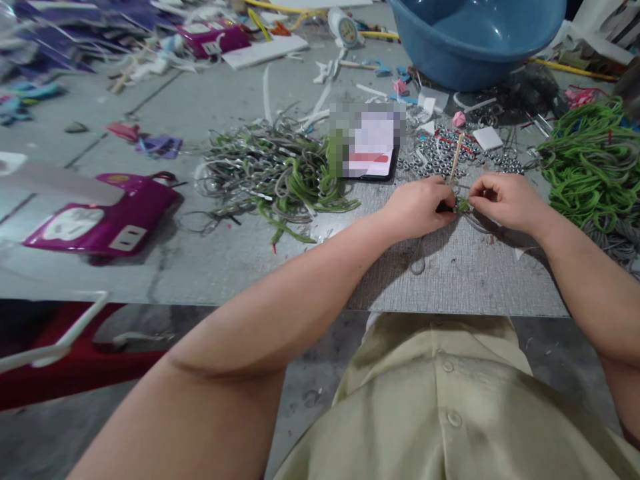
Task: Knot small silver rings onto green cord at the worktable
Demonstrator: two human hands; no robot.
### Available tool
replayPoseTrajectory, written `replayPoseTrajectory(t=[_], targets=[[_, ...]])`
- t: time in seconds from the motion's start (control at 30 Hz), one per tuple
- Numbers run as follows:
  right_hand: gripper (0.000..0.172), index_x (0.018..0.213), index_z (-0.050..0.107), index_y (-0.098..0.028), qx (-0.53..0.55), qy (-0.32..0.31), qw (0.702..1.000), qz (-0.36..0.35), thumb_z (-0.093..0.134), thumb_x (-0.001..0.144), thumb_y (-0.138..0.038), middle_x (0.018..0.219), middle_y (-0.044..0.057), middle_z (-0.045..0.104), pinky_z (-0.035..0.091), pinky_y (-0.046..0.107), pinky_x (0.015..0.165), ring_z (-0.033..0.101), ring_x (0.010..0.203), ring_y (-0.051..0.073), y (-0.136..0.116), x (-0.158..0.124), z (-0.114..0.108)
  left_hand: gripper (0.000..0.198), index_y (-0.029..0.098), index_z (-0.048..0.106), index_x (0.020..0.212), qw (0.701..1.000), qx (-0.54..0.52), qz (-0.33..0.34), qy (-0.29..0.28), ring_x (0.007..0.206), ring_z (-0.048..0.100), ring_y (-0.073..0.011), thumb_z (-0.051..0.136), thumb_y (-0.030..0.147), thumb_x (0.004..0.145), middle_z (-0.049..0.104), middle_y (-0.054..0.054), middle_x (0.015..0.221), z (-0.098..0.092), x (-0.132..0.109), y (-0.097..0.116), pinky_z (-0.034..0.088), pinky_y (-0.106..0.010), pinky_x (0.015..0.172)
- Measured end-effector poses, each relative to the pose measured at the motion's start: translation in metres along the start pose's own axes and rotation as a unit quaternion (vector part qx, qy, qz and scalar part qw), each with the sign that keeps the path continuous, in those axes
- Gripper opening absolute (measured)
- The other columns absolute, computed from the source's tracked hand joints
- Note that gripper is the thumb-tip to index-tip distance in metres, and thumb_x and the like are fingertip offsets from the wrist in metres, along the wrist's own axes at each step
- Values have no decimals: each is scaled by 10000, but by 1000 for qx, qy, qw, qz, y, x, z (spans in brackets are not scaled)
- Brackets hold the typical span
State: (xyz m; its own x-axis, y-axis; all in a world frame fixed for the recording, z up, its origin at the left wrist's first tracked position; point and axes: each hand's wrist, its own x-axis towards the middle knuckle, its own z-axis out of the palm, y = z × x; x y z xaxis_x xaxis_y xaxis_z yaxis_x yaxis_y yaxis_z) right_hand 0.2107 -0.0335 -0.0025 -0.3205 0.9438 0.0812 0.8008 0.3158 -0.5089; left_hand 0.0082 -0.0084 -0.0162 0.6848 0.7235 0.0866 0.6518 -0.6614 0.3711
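Close to the table's front edge, my left hand (423,207) is closed in a pinch on a short piece of green and grey cord (463,205). Facing it, my right hand (507,200) pinches the other side of that cord with thumb and forefinger. A thin wooden stick (457,160) rises just behind my left fingertips; whether they touch it I cannot tell. Small metal rings (440,157) lie scattered beyond both hands. A loop of grey cord (418,265) sits on the table below my left hand.
A phone (373,150) lies left of the rings, beside a tangled heap of cords with metal pieces (270,173). Green cords (585,167) are piled at right. A blue basin (475,50) stands behind. Purple devices (105,220) and scraps occupy the left.
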Motion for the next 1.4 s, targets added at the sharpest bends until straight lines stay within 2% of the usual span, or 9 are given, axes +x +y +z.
replayPoseTrajectory(t=[0.2,0.33,0.43,0.53,0.6,0.73,1.0,1.13,1.4], targets=[[130,656,539,-241,-87,71,990,90,610,742,-175,697,58,606,346,358,633,510,666,202,9,1,-11,246,144,730,1017,999,-4,-24,-45,871,651,-207,616,260,833,646,-107,1083,-7,-1,7,458,-321,746],[159,622,517,-235,-153,87,976,130,620,726,-170,659,67,575,287,350,597,433,611,183,20,2,-11,240,154,728,996,999,-13,-17,-36,857,646,-191,611,280,828,623,-110,1142,-6,-1,5,461,-316,737],[182,613,510,-244,-145,71,980,115,644,722,-188,659,68,560,315,356,605,470,631,204,23,1,-9,238,157,714,983,999,-26,0,-29,856,638,-185,601,280,813,612,-108,1142,-5,-2,2,473,-314,747],[74,729,579,-246,-120,62,988,71,614,755,-186,836,95,623,381,385,671,551,733,239,17,0,-8,271,140,681,1031,999,-47,21,-16,878,625,-184,586,224,791,604,-115,1140,-7,-3,0,488,-314,791],[91,827,622,-238,-95,50,994,24,578,778,-175,949,102,646,414,386,724,584,796,239,11,-1,-6,300,125,661,1055,998,-65,28,-1,885,617,-171,561,169,776,601,-116,1133,-10,-4,-1,491,-296,809],[136,862,656,-208,-97,-34,994,-40,536,804,-180,935,95,657,441,367,774,605,830,229,6,-1,-3,310,112,660,1036,998,-64,21,7,899,614,-160,520,111,760,612,-109,1104,-19,-6,-6,485,-275,830],[160,835,658,-196,-169,-68,982,-52,499,828,-184,894,92,664,442,361,772,616,836,229,7,1,-4,254,151,713,928,991,69,16,-117,878,619,-162,518,111,769,649,-70,994,-34,-7,-10,476,-260,820],[162,816,651,-209,-193,-67,977,-59,499,816,-155,915,92,668,431,359,742,616,828,228,7,0,-5,280,134,718,907,982,102,5,-159,905,619,-168,478,69,777,646,-79,1005,-40,-9,-3,471,-262,858],[158,794,639,-222,-253,-58,962,-86,498,816,-156,892,96,672,375,365,626,591,761,224,8,-4,-8,260,139,716,887,971,126,-24,-204,812,594,-147,500,59,765,630,-74,1035,-51,-14,-1,431,-248,776]])
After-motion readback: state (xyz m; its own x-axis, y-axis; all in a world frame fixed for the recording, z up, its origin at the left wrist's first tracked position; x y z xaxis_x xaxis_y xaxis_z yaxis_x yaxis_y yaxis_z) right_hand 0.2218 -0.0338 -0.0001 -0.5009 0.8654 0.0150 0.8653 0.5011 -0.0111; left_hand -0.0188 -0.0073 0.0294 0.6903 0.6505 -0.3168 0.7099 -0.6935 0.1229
